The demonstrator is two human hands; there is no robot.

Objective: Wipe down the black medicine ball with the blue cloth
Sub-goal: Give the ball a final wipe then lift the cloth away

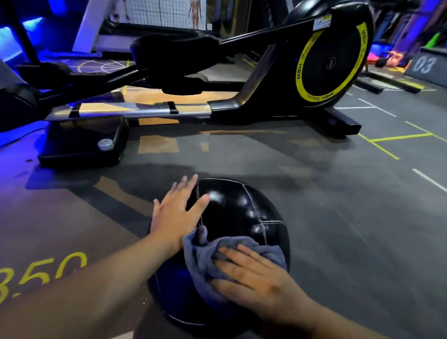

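The black medicine ball [241, 211], stitched in panels, sits on the grey gym floor in the lower middle of the head view. My left hand [175, 213] lies flat against its upper left side with straight, spread fingers. The blue cloth [203, 260] is draped over the near top of the ball. My right hand [253, 275] presses flat on the cloth, fingers straight and pointing left. The ball's near underside is hidden by my forearms.
A black elliptical trainer [329, 63] with a yellow-ringed flywheel stands just beyond the ball, its base block [82, 142] to the left. A grey box marked 03 [437, 68] and kettlebells [383, 61] are at the far right. Yellow floor lines [398, 137] and yellow numbers [33, 276] mark the floor.
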